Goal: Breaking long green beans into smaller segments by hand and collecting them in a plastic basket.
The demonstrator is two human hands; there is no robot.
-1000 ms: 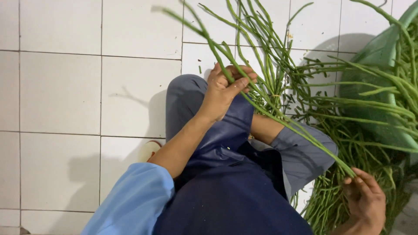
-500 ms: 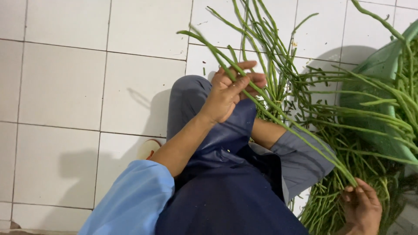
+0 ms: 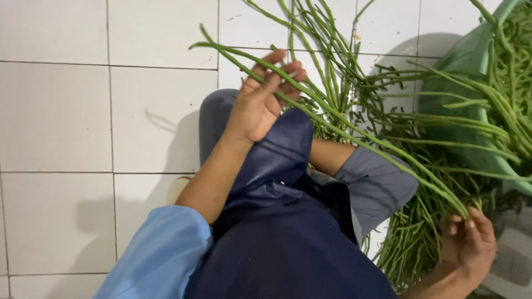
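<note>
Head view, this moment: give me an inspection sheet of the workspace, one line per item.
Surface: white tiled floor, grey grout lines.
Job's things: long green beans fanned across the lap; more piled in a green basin.
Clutter: loose beans on the floor by the right knee.
Hands: left hand grips a bunch of beans; right hand pinches the end of one long bean.
Cables: nothing seen.
Surroundings: dark blue apron, light blue sleeve.

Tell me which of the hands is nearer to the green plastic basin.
Right. The right hand is just below the green basin, holding bean ends; the left hand grips the beans far to its left.
</note>
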